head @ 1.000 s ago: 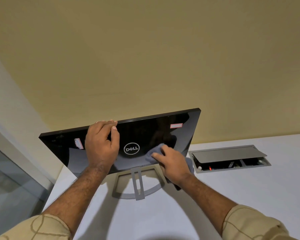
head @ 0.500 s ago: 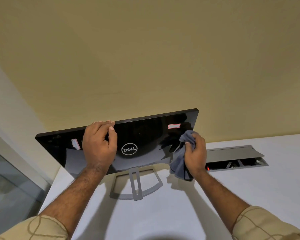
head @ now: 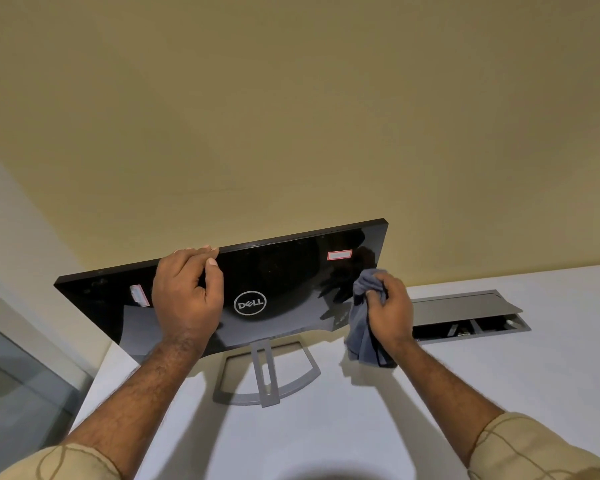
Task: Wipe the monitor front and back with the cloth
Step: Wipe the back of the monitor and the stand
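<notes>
- Now the monitor [head: 278, 292] stands on the desk [head: 378, 427], its glossy back toward the person.
- Left hand [head: 187, 299] grips the monitor's top edge.
- Right hand [head: 390, 311] clenches the cloth [head: 359, 327] beside the monitor's right edge.
- Risk: hard wiping could tip the monitor on its stand [head: 267, 375], should the left hand loosen.

Monitor [head: 284, 275]: glossy black rear panel facing camera, tilted, on grey stand on white desk. Cloth [head: 361, 327]: grey, bunched, at monitor's right edge.
</notes>
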Available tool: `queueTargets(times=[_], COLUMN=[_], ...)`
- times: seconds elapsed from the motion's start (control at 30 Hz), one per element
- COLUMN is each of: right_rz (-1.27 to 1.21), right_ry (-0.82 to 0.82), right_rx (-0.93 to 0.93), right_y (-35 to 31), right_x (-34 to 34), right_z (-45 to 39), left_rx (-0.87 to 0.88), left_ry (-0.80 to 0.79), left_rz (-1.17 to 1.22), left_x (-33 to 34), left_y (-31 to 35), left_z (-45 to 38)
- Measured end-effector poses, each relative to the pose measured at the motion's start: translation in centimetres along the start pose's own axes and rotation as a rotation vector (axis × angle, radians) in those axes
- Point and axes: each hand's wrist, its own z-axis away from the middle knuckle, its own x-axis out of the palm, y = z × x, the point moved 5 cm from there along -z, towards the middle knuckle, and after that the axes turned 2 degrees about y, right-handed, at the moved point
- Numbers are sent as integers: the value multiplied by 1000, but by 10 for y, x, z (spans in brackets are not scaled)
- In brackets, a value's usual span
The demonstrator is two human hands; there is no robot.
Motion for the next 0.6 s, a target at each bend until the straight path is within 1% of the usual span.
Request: queueTargets(times=[0.13,0.2,0.23,0.3,0.37,0.43,0.53,0.6], right_rz=[-120,-192,-227,-248,-196,-141,-108,-102], right_ry=[182,228,229,186,113,52,1,28], right_rx=[-84,-59,-14,139,277,358,416,400], right_y=[-32,-34,-29,-12,7,21,34,35], right_x=[-18,-17,-13,1,16,26,27,21], right_z=[-14,-12,-8,5,19,29,30,23], left_rx=[-4,5,11,19,29,38,43,46], left_ry=[5,6,12,20,19,22,32,36], left_rz=[-5,-6,-7,-10,-14,-16,-17,-21], left_x=[0,0,-1,-1,1,1,2,1], left_y=[0,1,2,3,3,3,2,2], left_z=[0,0,1,1,1,1,1,1])
